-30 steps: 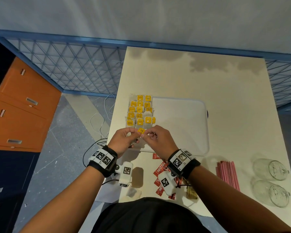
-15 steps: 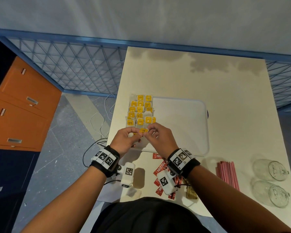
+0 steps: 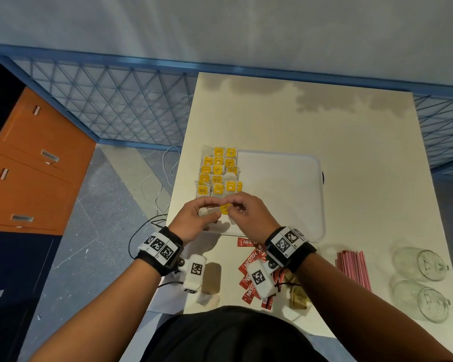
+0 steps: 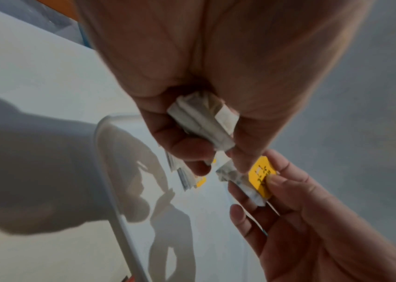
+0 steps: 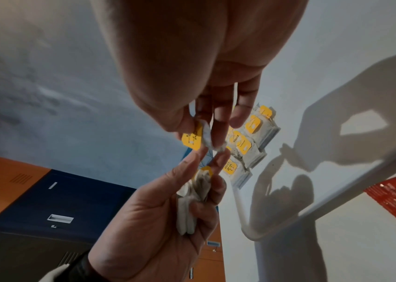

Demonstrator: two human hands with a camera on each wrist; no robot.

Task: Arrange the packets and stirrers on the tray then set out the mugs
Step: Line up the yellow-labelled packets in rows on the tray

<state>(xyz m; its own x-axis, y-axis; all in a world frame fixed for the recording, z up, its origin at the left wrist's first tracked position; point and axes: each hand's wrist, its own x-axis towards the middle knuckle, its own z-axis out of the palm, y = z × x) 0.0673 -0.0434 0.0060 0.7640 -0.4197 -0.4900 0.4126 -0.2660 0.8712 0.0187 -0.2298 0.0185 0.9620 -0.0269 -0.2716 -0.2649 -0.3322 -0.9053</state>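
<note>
Over the near left corner of the white tray (image 3: 280, 194), my right hand (image 3: 233, 208) pinches one tea bag by its yellow tag (image 3: 225, 209) (image 5: 193, 140) (image 4: 260, 178). Beside it, touching fingertips, my left hand (image 3: 210, 210) grips a small bundle of white tea bags (image 4: 204, 118) (image 5: 192, 200). Several tea bags with yellow tags (image 3: 217, 173) (image 5: 245, 143) lie in rows on the tray's left part. Red coffee packets (image 3: 251, 270) lie under my right wrist. Red stirrers (image 3: 353, 267) and two glass mugs (image 3: 419, 262) (image 3: 421, 300) are on the table at the right.
The tray's right part is bare. A brown packet (image 3: 297, 296) lies near the table's front edge, and a loose white tea bag (image 3: 207, 299) under my left wrist. Left of the table are cables on the floor (image 3: 157, 194) and orange drawers (image 3: 32, 165).
Both hands have stayed together over the tray's near left corner. The yellow-tagged tea bag has sunk slightly and shifted a little toward me.
</note>
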